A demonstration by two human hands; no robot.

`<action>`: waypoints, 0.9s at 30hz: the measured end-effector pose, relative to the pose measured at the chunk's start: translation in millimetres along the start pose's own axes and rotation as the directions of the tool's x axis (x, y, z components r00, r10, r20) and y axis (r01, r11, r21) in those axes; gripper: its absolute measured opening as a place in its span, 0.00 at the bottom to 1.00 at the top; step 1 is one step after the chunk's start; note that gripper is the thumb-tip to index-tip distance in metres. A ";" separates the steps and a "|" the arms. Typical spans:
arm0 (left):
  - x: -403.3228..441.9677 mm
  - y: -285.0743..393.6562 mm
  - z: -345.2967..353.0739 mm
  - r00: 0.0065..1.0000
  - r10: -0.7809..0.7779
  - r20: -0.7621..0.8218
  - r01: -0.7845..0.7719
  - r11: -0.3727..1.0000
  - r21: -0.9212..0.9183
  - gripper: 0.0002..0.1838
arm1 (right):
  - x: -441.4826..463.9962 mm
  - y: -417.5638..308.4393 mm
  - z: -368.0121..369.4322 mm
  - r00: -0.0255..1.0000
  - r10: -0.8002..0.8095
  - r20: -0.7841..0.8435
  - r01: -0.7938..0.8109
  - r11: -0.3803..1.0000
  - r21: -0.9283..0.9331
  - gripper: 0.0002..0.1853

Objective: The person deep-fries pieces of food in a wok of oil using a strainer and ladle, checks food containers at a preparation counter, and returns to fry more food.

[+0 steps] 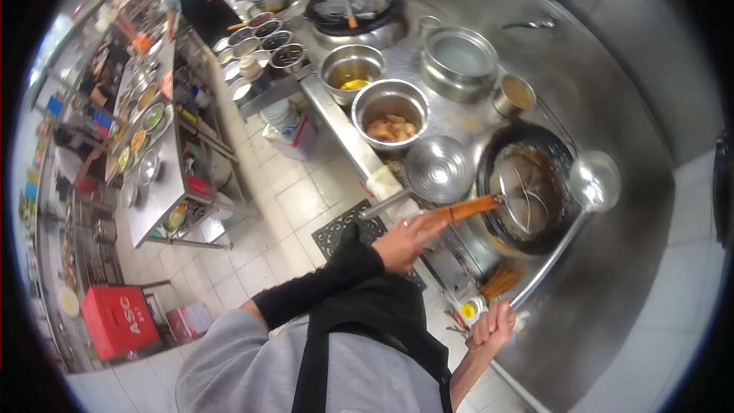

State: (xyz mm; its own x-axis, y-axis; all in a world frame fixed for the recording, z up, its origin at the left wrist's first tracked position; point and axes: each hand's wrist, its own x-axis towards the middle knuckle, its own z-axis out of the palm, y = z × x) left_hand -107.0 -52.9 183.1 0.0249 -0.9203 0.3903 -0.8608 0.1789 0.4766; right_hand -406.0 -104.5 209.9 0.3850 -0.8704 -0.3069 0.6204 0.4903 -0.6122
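Note:
My left hand, with a black sleeve at the wrist, is closed round the wooden handle of a wire skimmer. The skimmer's head is inside the black wok, which holds brownish liquid. In my right hand is the long metal handle of a ladle. The ladle's bowl is up beside the wok's right rim, apart from my left hand. A round metal strainer rests just left of the wok, its handle pointing toward the floor side.
Behind the strainer stand a pot with browned food pieces, a pot with yellow liquid and a large lidded-looking pot. A bamboo brush is near my right hand. Another person stands farther back, beside a steel table.

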 end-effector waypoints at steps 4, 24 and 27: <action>-52.7 -17.7 -11.4 0.863 -0.190 0.468 0.351 0.892 -0.285 0.40 | 56.4 8.0 31.5 0.928 0.152 0.340 -0.295 0.858 0.421 0.15; -226.6 -297.5 -197.4 0.654 -0.602 0.457 0.686 0.727 -0.023 0.27 | 182.4 228.9 391.3 0.891 0.341 0.298 -0.213 0.897 -0.388 0.06; -253.7 -326.0 -226.5 0.643 -0.662 0.385 0.720 0.694 -0.010 0.25 | 198.6 261.4 453.7 0.889 0.334 0.313 -0.098 0.808 -0.581 0.15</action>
State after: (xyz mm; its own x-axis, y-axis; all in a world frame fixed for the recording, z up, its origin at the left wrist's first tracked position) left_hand 282.5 201.1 107.2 0.3903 -0.8442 -0.3674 -0.5745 -0.5352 0.6193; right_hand 142.7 -128.6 319.5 0.7635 -0.5958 -0.2490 0.0658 0.4553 -0.8879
